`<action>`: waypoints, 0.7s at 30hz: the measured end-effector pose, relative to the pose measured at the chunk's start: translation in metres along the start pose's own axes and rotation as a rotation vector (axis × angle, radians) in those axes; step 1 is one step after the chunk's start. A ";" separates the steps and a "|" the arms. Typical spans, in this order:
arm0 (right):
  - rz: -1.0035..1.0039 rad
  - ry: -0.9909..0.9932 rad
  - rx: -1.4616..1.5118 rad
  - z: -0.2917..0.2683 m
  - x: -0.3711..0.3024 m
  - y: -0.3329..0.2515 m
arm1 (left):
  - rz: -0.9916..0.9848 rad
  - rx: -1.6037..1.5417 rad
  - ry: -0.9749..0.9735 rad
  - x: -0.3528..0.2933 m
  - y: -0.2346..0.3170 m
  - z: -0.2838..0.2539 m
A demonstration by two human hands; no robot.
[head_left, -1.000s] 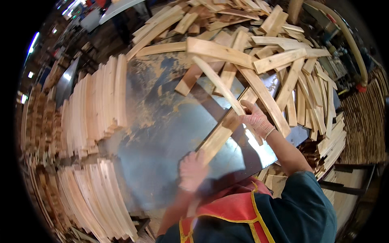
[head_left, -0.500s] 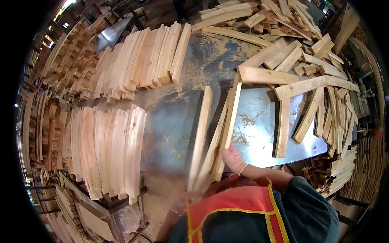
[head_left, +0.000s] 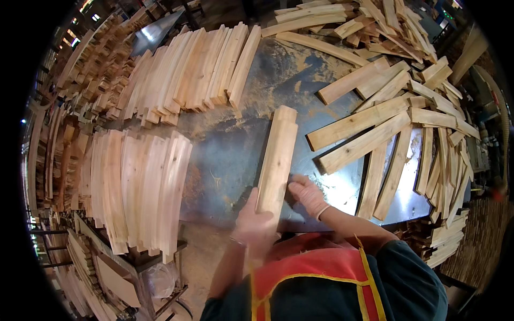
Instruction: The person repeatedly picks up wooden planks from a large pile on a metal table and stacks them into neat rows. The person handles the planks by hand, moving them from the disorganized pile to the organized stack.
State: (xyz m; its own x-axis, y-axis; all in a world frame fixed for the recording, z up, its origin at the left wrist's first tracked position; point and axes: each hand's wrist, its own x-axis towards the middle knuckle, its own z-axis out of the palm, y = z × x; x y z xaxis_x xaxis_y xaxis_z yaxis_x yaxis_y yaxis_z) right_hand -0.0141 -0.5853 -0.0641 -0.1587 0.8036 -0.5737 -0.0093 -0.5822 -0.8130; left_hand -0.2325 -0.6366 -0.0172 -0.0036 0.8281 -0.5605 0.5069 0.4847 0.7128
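low on my left i see a clear plastic bag (head_left: 161,280). a shiny gray table (head_left: 158,32) is farther back. on my right are a bendy hose (head_left: 494,92) and a wood stack (head_left: 484,241).

Left hand (head_left: 252,218): low, nearer the body, wrapped in a grip, thumb reaching toward the right hand's side, some fingers pointing up and away from the torso. Heel of that hand and its wrist blurred. Left forearm (head_left: 226,273) slants up from below to meet it. Right hand (head_left: 308,193): right of the left one and a bit farther out, the two apart. Its fingers bend inward, tips toward the left; exact finger curl hard to read. Pale cuff (head_left: 323,211) at the right wrist. Right forearm (head_left: 350,224) slants down and right from there.
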 end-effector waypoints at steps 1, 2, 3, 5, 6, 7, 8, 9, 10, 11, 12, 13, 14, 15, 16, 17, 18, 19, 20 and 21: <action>0.089 -0.065 0.145 -0.003 0.000 -0.004 | -0.026 -0.465 -0.177 0.001 -0.012 -0.007; 0.176 -0.133 0.288 -0.005 0.002 -0.008 | -0.050 -0.934 -0.343 0.004 -0.020 -0.012; 0.264 -0.203 0.430 -0.005 0.005 -0.009 | -0.047 -0.709 -0.203 0.010 -0.026 -0.014; 0.005 -0.343 0.139 0.005 0.004 0.003 | -0.051 -0.262 0.071 0.021 -0.033 -0.015; -0.149 -0.319 -0.041 0.011 0.005 0.009 | -0.050 -0.142 0.051 0.031 -0.032 -0.016; -0.129 -0.322 -0.149 0.014 -0.002 -0.010 | -0.118 0.063 0.152 0.032 -0.011 -0.007; -0.117 -0.484 -0.137 0.005 0.009 -0.003 | -0.169 0.273 0.252 0.030 0.036 0.010; -0.149 -0.482 -0.146 -0.004 0.011 -0.008 | -0.223 0.478 0.351 0.029 0.060 0.021; -0.181 -0.502 -0.154 -0.008 0.006 -0.019 | -0.101 0.584 0.460 0.039 0.025 0.034; -0.213 -0.509 -0.160 -0.017 0.007 -0.027 | -0.175 0.570 0.415 0.038 0.034 0.032; -0.323 -0.460 -0.430 -0.036 0.019 -0.037 | -0.250 0.552 0.373 0.038 0.047 0.026; -0.455 -0.351 -0.704 -0.052 0.026 -0.055 | -0.322 0.527 0.329 0.038 0.051 0.022; -0.592 -0.232 -0.970 -0.069 0.035 -0.070 | -0.301 0.573 0.350 0.035 0.041 0.018; -0.792 -0.117 -1.202 -0.094 0.057 -0.068 | -0.314 0.644 0.353 0.035 0.032 0.010; -0.677 -0.084 -1.396 -0.098 0.066 -0.102 | -0.334 0.714 0.354 0.034 0.019 -0.002; -0.755 0.003 -1.607 -0.107 0.079 -0.115 | -0.343 0.789 0.356 0.035 0.010 -0.018; -0.722 0.005 -1.727 -0.114 0.094 -0.124 | -0.385 0.844 0.364 0.035 -0.002 -0.037; -0.703 -0.016 -1.825 -0.121 0.110 -0.128 | -0.427 0.898 0.370 0.034 -0.015 -0.057; -0.678 -0.028 -1.924 -0.129 0.126 -0.130 | -0.464 0.951 0.373 0.031 -0.024 -0.080; -0.653 -0.048 -2.023 -0.126 0.135 -0.130 | -0.494 0.954 0.408 0.026 -0.033 -0.103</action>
State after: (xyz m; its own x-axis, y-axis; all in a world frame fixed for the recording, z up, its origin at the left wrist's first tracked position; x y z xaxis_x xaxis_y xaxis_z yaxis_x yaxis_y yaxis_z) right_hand 0.0896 -0.3856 -0.0483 -0.5930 0.7626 -0.2584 0.7460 0.6411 0.1803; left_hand -0.3378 -0.6023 -0.0117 -0.5742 0.7209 -0.3880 0.8185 0.5153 -0.2539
